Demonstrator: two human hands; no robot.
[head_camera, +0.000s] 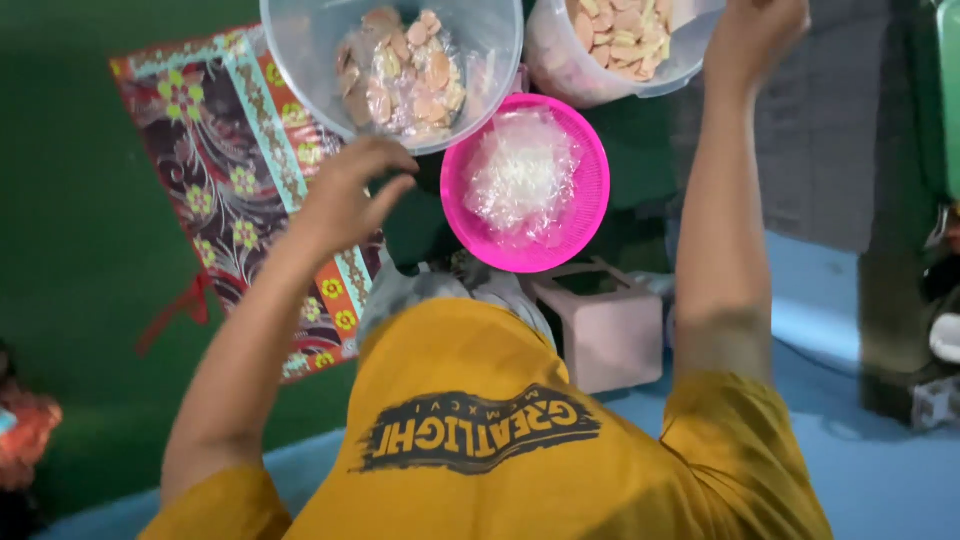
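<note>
Green floor with a patterned mat (215, 160), seen from above.
Left hand (350, 195), fingers loosely apart, hovers under the clear bowl (300, 50) of wrapped snacks; right hand (750, 35), cut off, grip unclear, near a second tub (550, 60).

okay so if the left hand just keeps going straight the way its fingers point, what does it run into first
Most likely the clear plastic bowl of bagged snack pieces: the left hand curls open just beneath its rim. Depth is unclear, so it could pass under the rim instead.

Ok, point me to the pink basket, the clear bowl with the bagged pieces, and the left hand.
pink basket (585, 215): head view, on the bare right rim.
clear bowl (300, 45): head view, on its left inner wall.
left hand (345, 195): head view, on the back of the hand below the bowl.
</note>
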